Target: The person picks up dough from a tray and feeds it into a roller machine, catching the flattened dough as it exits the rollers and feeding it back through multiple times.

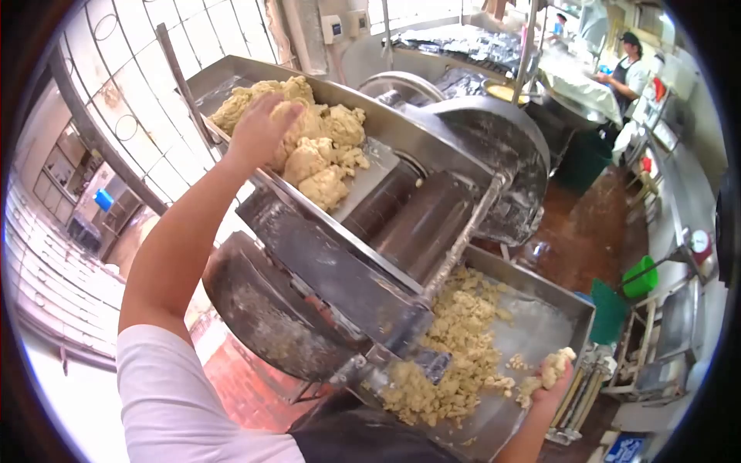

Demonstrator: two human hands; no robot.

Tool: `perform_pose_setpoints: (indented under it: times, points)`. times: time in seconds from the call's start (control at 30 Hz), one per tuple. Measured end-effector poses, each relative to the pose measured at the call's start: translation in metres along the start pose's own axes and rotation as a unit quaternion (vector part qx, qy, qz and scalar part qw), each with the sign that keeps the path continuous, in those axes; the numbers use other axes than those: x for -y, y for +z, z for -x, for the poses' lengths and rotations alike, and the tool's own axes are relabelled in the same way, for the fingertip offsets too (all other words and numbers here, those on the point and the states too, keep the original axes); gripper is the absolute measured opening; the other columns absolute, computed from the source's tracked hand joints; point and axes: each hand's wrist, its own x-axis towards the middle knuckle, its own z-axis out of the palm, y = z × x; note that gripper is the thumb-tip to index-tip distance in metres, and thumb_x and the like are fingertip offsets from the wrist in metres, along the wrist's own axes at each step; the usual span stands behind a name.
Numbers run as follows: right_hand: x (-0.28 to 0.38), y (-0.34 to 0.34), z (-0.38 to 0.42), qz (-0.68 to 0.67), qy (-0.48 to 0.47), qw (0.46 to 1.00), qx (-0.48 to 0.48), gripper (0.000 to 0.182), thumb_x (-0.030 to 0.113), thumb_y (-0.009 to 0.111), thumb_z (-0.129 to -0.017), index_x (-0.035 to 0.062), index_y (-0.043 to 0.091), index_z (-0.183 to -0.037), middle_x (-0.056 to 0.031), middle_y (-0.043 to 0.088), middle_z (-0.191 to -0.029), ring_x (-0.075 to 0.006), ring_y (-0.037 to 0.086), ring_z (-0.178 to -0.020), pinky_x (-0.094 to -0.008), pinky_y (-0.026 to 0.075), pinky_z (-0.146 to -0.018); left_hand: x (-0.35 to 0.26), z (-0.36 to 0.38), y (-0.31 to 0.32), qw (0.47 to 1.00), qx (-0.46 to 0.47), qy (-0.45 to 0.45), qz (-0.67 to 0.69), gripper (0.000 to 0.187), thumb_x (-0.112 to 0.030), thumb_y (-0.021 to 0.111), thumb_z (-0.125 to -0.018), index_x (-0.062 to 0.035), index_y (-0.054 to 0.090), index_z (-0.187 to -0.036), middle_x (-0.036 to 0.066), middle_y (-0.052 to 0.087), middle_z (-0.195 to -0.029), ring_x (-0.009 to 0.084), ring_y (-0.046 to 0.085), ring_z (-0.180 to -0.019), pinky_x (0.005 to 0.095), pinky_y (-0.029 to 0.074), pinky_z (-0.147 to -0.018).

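Note:
My left hand (261, 133) lies over a large mound of pale yellow dough (312, 147) in the upper metal tray (370, 100), fingers stretched out against it. Two dark steel rollers (424, 224) sit at the lower end of that tray. Below them, a second metal tray (532, 328) holds a heap of crumbly dough pieces (455, 347). At this tray's right side, my right hand (549, 390) is closed around a lump of crumbly dough (553, 369). Loose crumbs lie just left of it.
A rounded metal guard (494, 147) covers the machine's far side, and a big wheel (270, 301) stands at its near side. A metal bar (467, 243) crosses beside the rollers. Farther back, a person in an apron (629, 77) stands near a dark green bin (583, 158).

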Motion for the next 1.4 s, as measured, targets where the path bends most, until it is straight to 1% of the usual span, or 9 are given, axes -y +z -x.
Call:
perform_pose_setpoints:
  times: [0.33, 0.63, 0.67, 0.77, 0.93, 1.03, 1.27, 1.33, 1.4]
  points:
    - [0.090, 0.319, 0.136, 0.118, -0.179, 0.912, 0.350, 0.047, 0.046, 0.052, -0.087, 0.0095, 0.052, -0.117, -0.0126, 0.060, -0.098, -0.0194, 0.057, -0.063, -0.0257, 0.046, -0.045, 0.070, -0.054, 0.018, 0.838, -0.179, -0.196, 0.477, 0.077, -0.062, 0.039, -0.093, 0.0051, 0.049, -0.130, 0.017, 0.051, -0.131, 0.0258, 0.044, -0.123, 0.0330, 0.028, -0.106]
    - [-0.097, 0.682, 0.162, 0.231, -0.275, 0.770, 0.527, 0.045, 0.042, 0.074, -0.076, 0.0095, 0.063, -0.105, -0.0007, 0.060, -0.087, -0.0154, 0.059, -0.073, -0.0320, 0.050, -0.063, 0.072, -0.045, 0.009, 0.826, -0.236, -0.130, 0.494, 0.072, -0.058, 0.035, -0.096, 0.0054, 0.052, -0.126, 0.020, 0.050, -0.131, 0.0264, 0.045, -0.122, 0.0344, 0.031, -0.104]
    - [-0.129, 0.693, 0.164, 0.335, -0.311, 0.767, 0.451, 0.052, 0.045, 0.074, -0.074, 0.0060, 0.064, -0.107, -0.0078, 0.064, -0.095, -0.0217, 0.063, -0.084, -0.0348, 0.051, -0.076, 0.065, -0.041, 0.006, 0.812, -0.240, -0.150, 0.510, 0.071, -0.058, 0.035, -0.096, 0.0045, 0.053, -0.125, 0.021, 0.049, -0.132, 0.0271, 0.045, -0.123, 0.0353, 0.031, -0.105]
    - [-0.192, 0.683, 0.156, 0.702, -0.466, 0.360, 0.400, 0.082, 0.059, 0.067, -0.072, 0.0036, 0.051, -0.131, -0.0262, 0.055, -0.124, -0.0375, 0.056, -0.114, -0.0385, 0.045, -0.099, 0.053, -0.041, 0.017, 0.805, -0.244, -0.150, 0.520, 0.066, -0.056, 0.036, -0.097, 0.0013, 0.055, -0.123, 0.022, 0.044, -0.138, 0.0301, 0.042, -0.127, 0.0372, 0.029, -0.106]
    - [-0.235, 0.698, 0.107, 0.650, -0.557, 0.380, 0.350, 0.084, 0.059, 0.059, -0.078, 0.0068, 0.041, -0.141, -0.0227, 0.034, -0.146, -0.0353, 0.030, -0.137, -0.0421, 0.029, -0.111, 0.060, -0.046, 0.034, 0.940, -0.123, -0.062, 0.312, 0.069, -0.059, 0.036, -0.094, -0.0018, 0.056, -0.127, 0.023, 0.041, -0.142, 0.0342, 0.032, -0.137, 0.0399, 0.018, -0.114]
    - [-0.232, 0.698, 0.112, 0.738, -0.553, 0.215, 0.322, 0.086, 0.055, 0.054, -0.083, 0.0068, 0.024, -0.147, -0.0208, 0.021, -0.153, -0.0346, 0.022, -0.141, -0.0457, 0.022, -0.114, 0.047, -0.049, 0.034, 0.977, 0.020, -0.032, 0.210, 0.072, -0.066, 0.033, -0.090, -0.0100, 0.056, -0.130, 0.022, 0.037, -0.145, 0.0373, 0.028, -0.138, 0.0415, 0.018, -0.114]
    - [-0.137, 0.572, 0.123, 0.580, -0.704, 0.305, 0.274, 0.086, 0.056, 0.065, -0.077, 0.0015, 0.040, -0.138, -0.0272, 0.035, -0.143, -0.0410, 0.034, -0.134, -0.0458, 0.030, -0.109, 0.029, -0.050, 0.049, 0.994, 0.101, -0.005, 0.047, 0.050, -0.044, 0.043, -0.097, -0.0035, 0.057, -0.122, 0.020, 0.053, -0.128, 0.0387, 0.049, -0.120, 0.0451, 0.041, -0.100]
    - [-0.093, 0.547, 0.126, 0.546, -0.734, 0.322, 0.243, 0.078, 0.055, 0.068, -0.077, 0.0015, 0.048, -0.131, -0.0243, 0.046, -0.136, -0.0364, 0.044, -0.127, -0.0423, 0.035, -0.106, 0.078, -0.066, 0.077, 0.936, -0.111, 0.246, -0.225, 0.049, -0.043, 0.045, -0.097, -0.0024, 0.056, -0.122, 0.021, 0.053, -0.127, 0.0378, 0.048, -0.120, 0.0433, 0.038, -0.103]
    - [-0.043, 0.500, 0.121, 0.549, -0.708, 0.392, 0.209, 0.070, 0.057, 0.067, -0.077, 0.0020, 0.059, -0.120, -0.0205, 0.058, -0.123, -0.0308, 0.055, -0.115, -0.0385, 0.042, -0.098, 0.074, -0.066, 0.056, 0.944, -0.171, 0.255, -0.120, 0.049, -0.041, 0.046, -0.097, -0.0032, 0.055, -0.126, 0.020, 0.053, -0.129, 0.0341, 0.047, -0.124, 0.0402, 0.034, -0.106]
